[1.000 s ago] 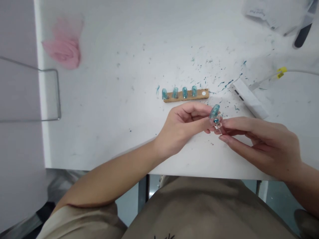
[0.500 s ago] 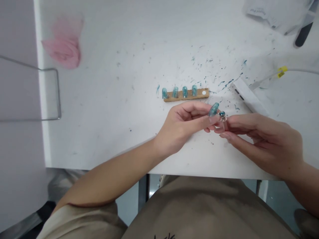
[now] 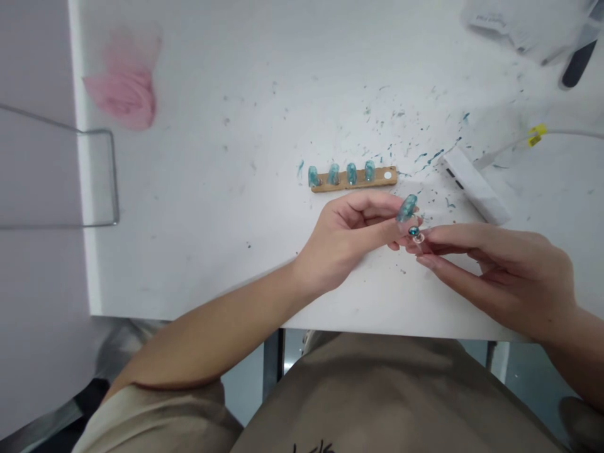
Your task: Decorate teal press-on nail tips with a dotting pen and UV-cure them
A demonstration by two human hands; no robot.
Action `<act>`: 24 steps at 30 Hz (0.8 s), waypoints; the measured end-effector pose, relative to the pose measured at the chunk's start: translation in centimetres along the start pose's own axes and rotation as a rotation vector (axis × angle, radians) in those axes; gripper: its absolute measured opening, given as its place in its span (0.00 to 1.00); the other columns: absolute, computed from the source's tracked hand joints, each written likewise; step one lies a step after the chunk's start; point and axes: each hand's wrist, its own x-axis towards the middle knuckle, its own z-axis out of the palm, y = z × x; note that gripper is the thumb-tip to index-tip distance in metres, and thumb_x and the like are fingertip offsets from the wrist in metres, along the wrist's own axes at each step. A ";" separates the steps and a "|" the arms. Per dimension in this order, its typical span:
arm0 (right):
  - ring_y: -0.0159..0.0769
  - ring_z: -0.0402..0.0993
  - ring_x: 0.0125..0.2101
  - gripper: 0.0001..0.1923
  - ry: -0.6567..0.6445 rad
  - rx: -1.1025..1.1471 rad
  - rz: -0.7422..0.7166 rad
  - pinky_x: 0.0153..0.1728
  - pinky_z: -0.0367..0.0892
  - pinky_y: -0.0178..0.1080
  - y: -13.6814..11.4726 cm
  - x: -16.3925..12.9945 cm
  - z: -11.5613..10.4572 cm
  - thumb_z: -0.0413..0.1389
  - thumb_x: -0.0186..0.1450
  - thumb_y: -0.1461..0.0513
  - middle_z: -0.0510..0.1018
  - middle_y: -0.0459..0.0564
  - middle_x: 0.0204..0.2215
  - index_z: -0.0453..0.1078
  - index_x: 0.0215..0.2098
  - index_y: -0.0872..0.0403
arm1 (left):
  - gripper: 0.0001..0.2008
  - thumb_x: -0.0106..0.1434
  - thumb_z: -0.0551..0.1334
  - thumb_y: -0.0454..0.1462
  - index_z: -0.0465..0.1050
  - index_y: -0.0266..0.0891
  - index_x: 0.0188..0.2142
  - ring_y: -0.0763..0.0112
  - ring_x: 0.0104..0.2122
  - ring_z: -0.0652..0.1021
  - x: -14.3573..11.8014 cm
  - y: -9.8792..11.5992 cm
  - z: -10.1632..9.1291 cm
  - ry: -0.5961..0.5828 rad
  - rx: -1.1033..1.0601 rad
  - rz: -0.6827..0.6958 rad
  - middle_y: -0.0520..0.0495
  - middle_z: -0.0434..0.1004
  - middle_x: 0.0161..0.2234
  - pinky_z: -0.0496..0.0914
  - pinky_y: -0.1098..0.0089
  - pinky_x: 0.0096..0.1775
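A white table [image 3: 226, 207] fills most of the view, seen from above by a seated person whose lap, in tan cloth, shows at the near edge. The tabletop is flecked with small teal specks and smears, thickest toward the right of centre.

Near the middle of the table, the person's left hand [image 3: 346, 242] rests with its fingers curled inward, thumb and fingertips pinching a teal false nail [image 3: 406, 207] that stands up at a slant above the fingertips. The right hand [image 3: 500, 274] comes in from the right with its fingers stretched out long; its thumb and forefinger are closed on a small clear peg with a teal bead-like head [image 3: 416, 234]. The peg's head sits just below the false nail, close enough that it is hard to tell whether they touch. The fingertips of both hands meet here, just above the tabletop.

Just beyond the hands lies a narrow wooden strip [image 3: 353, 179], set left to right, with four teal nails [image 3: 342, 174] standing in a row along it and a white round spot at its right end.

To the right of the strip is a small white block [image 3: 474, 187], with a white cable carrying a yellow tag [image 3: 535, 134] running off to the right. At the far left lies a crumpled pink cloth [image 3: 123, 94]. A wire frame [image 3: 106, 182] overhangs the table's left edge. At the far right corner are white wrappers [image 3: 514, 25] and a dark tool handle [image 3: 576, 66].
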 end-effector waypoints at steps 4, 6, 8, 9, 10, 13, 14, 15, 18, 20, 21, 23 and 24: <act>0.32 0.92 0.46 0.10 0.004 0.039 0.058 0.45 0.88 0.33 0.2 -0.6 0.0 0.64 0.79 0.60 0.90 0.41 0.49 0.81 0.57 0.43 | 0.12 0.58 0.88 0.36 0.90 0.45 0.38 0.77 0.32 0.87 0.0 0.0 0.0 -0.002 -0.009 0.008 0.55 0.92 0.36 0.83 0.77 0.37; 0.32 0.92 0.47 0.11 0.010 0.054 0.079 0.47 0.88 0.33 0.2 -0.8 0.0 0.65 0.79 0.60 0.90 0.40 0.50 0.81 0.58 0.42 | 0.11 0.61 0.87 0.39 0.90 0.44 0.38 0.77 0.31 0.87 -0.1 0.1 0.0 0.009 0.004 -0.001 0.54 0.92 0.36 0.83 0.76 0.38; 0.31 0.92 0.46 0.12 0.018 0.051 0.071 0.44 0.88 0.32 0.3 -0.8 -0.1 0.66 0.78 0.60 0.90 0.40 0.50 0.82 0.58 0.41 | 0.10 0.62 0.86 0.39 0.91 0.44 0.39 0.77 0.31 0.86 -0.1 0.2 0.0 0.002 0.013 -0.006 0.53 0.92 0.36 0.83 0.75 0.38; 0.31 0.92 0.45 0.11 0.017 0.040 0.065 0.42 0.87 0.31 0.3 -0.7 0.0 0.66 0.78 0.60 0.90 0.40 0.49 0.82 0.57 0.41 | 0.10 0.61 0.86 0.39 0.91 0.44 0.39 0.77 0.31 0.86 -0.1 0.2 0.0 -0.008 0.015 -0.003 0.53 0.92 0.36 0.83 0.75 0.38; 0.31 0.92 0.44 0.10 0.018 0.026 0.058 0.41 0.87 0.31 0.3 -0.7 0.0 0.66 0.78 0.60 0.90 0.40 0.49 0.82 0.57 0.42 | 0.10 0.61 0.87 0.38 0.91 0.45 0.39 0.77 0.31 0.86 -0.1 0.2 0.0 -0.022 0.015 0.004 0.54 0.92 0.36 0.83 0.76 0.39; 0.32 0.92 0.43 0.09 0.015 0.000 0.051 0.37 0.86 0.30 0.3 -0.5 0.0 0.66 0.78 0.59 0.90 0.41 0.48 0.82 0.56 0.43 | 0.09 0.62 0.86 0.36 0.92 0.47 0.40 0.78 0.33 0.87 -0.1 0.2 0.0 -0.064 0.009 0.023 0.55 0.92 0.36 0.82 0.78 0.39; 0.32 0.92 0.43 0.09 0.014 0.005 0.060 0.37 0.86 0.30 0.3 -0.5 0.0 0.66 0.78 0.59 0.90 0.41 0.48 0.82 0.56 0.43 | 0.09 0.62 0.86 0.36 0.93 0.47 0.40 0.79 0.33 0.87 -0.1 0.2 0.1 -0.069 0.007 0.026 0.55 0.92 0.36 0.82 0.78 0.39; 0.31 0.92 0.44 0.10 0.016 0.020 0.072 0.37 0.86 0.30 0.3 -0.6 0.1 0.67 0.78 0.60 0.90 0.41 0.49 0.82 0.57 0.43 | 0.09 0.63 0.85 0.35 0.93 0.48 0.40 0.79 0.33 0.87 -0.1 0.2 0.1 -0.067 0.007 0.028 0.55 0.92 0.37 0.82 0.78 0.39; 0.34 0.92 0.48 0.12 0.027 0.082 0.123 0.44 0.89 0.32 0.2 -0.6 0.0 0.67 0.77 0.60 0.90 0.42 0.50 0.83 0.58 0.42 | 0.08 0.62 0.86 0.37 0.92 0.46 0.38 0.79 0.32 0.86 -0.1 0.2 0.0 -0.040 0.033 0.026 0.54 0.92 0.36 0.82 0.77 0.39; 0.35 0.92 0.49 0.12 0.038 0.117 0.148 0.49 0.91 0.36 0.0 -0.6 0.0 0.67 0.77 0.61 0.90 0.43 0.50 0.83 0.58 0.42 | 0.07 0.64 0.85 0.39 0.92 0.45 0.38 0.77 0.32 0.86 -0.2 0.2 -0.1 -0.046 0.060 0.024 0.53 0.91 0.34 0.83 0.76 0.40; 0.35 0.92 0.48 0.12 0.041 0.131 0.157 0.50 0.91 0.37 -0.1 -0.5 0.0 0.67 0.77 0.61 0.89 0.43 0.50 0.82 0.58 0.42 | 0.07 0.64 0.85 0.39 0.92 0.45 0.38 0.76 0.33 0.87 -0.2 0.1 -0.1 -0.055 0.071 0.024 0.52 0.90 0.33 0.83 0.75 0.41; 0.34 0.91 0.47 0.12 0.051 0.155 0.160 0.50 0.91 0.36 -0.3 -0.3 0.0 0.67 0.77 0.62 0.89 0.42 0.49 0.82 0.57 0.43 | 0.07 0.64 0.85 0.39 0.92 0.46 0.39 0.74 0.34 0.87 -0.2 0.1 -0.2 -0.073 0.082 0.025 0.53 0.88 0.31 0.83 0.73 0.42; 0.33 0.91 0.47 0.12 0.054 0.165 0.157 0.50 0.91 0.35 -0.3 -0.2 0.0 0.67 0.76 0.63 0.89 0.42 0.49 0.82 0.56 0.43 | 0.08 0.64 0.85 0.39 0.92 0.46 0.40 0.74 0.34 0.87 -0.3 0.1 -0.3 -0.075 0.084 0.026 0.53 0.88 0.30 0.83 0.73 0.42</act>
